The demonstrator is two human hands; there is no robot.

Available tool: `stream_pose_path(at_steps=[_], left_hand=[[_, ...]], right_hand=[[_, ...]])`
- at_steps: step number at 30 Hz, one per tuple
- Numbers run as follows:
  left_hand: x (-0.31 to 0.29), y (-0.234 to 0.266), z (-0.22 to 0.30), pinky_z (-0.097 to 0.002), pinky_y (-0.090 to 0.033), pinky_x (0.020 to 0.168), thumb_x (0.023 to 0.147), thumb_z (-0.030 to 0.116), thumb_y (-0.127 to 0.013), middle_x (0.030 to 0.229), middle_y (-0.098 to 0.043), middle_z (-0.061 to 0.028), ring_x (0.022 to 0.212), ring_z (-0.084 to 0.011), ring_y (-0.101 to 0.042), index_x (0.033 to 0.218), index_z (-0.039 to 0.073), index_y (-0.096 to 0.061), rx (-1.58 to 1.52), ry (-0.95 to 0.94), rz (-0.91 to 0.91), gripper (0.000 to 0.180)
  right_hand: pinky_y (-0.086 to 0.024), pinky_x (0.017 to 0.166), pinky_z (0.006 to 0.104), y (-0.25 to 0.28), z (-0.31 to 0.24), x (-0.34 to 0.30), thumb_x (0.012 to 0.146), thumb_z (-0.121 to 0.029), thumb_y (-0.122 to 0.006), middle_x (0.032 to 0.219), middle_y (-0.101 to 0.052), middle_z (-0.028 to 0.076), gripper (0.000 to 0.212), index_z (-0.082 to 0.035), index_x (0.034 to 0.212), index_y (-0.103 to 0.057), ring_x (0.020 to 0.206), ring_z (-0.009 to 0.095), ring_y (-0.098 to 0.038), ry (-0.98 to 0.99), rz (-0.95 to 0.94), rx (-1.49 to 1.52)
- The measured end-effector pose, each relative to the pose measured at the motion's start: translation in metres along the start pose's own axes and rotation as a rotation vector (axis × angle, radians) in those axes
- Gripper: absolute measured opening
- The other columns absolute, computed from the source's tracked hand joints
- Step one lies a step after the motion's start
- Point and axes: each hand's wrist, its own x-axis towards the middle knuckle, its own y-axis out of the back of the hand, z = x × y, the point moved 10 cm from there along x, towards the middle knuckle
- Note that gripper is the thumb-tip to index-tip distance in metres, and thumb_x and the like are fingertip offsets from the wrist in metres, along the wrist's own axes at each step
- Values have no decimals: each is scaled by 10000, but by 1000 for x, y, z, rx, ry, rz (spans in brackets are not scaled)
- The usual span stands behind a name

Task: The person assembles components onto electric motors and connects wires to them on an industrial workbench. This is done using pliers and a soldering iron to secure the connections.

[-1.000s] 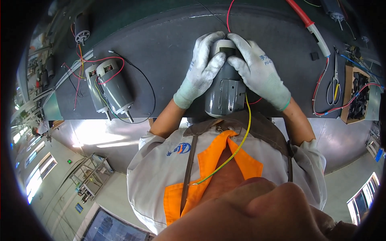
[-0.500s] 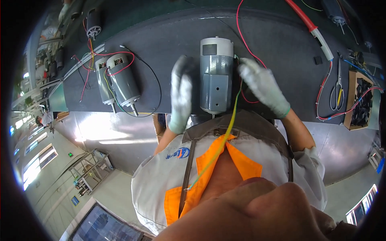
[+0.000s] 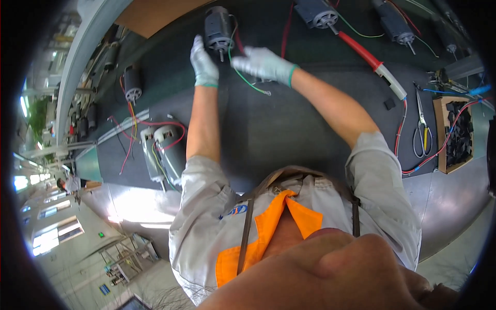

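At the far side of the dark work surface lies a grey cylindrical electric motor (image 3: 218,31), its shaft toward me. My left hand (image 3: 204,63), in a white glove with a green cuff, is open along the motor's left side; whether it touches the housing I cannot tell. To the motor's right, my gloved right hand (image 3: 266,64) reaches in with fingers stretched out, slightly blurred and closing on nothing I can see. From the motor a green wire (image 3: 238,73) with a ring terminal runs down past the right fingertips. A red wire (image 3: 238,41) shows beside the housing.
Two motors (image 3: 166,144) with wires lie at left; another motor (image 3: 133,83) is behind them. More motors (image 3: 316,14) stand far right. A red-and-white handheld tool (image 3: 380,66), scissors (image 3: 421,132) and a cardboard box (image 3: 443,135) of black pieces are at right.
Both hands have moved from the near edge to the far side. The motor between them before is gone from that spot; I cannot tell whether it is the one now between them.
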Motion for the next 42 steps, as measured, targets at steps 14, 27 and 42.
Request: stream_pose_path(at_steps=[14, 27, 42], left_hand=[[-304, 69, 73, -280, -518, 726, 1014, 176, -610, 975, -640, -43, 835, -133, -617, 1421, 16, -510, -61, 436, -119, 448], [-391, 19, 50, -264, -525, 819, 1000, 213, -623, 968, -706, -42, 877, -95, -643, 1144, -19, -679, 287, 718, -384, 279], [-268, -34, 60, -299, -590, 831, 1023, 163, -608, 991, -724, -125, 890, -181, -718, 1141, -59, -669, -88, 216, -24, 258]], right_hand=[[-507, 705, 292, 209, 83, -352, 961, -237, -689, 935, -670, 48, 282, 3, 1109, -680, 801, 132, -611, -328, 1051, 287], [-484, 508, 221, 161, 43, -296, 972, -260, -682, 807, -681, 70, 314, -3, 1153, -677, 632, 122, -659, -221, 545, 415], [-518, 653, 241, 18, -50, -215, 920, -192, -687, 894, -733, 42, 264, -56, 1137, -751, 738, 101, -647, 119, -54, 427]])
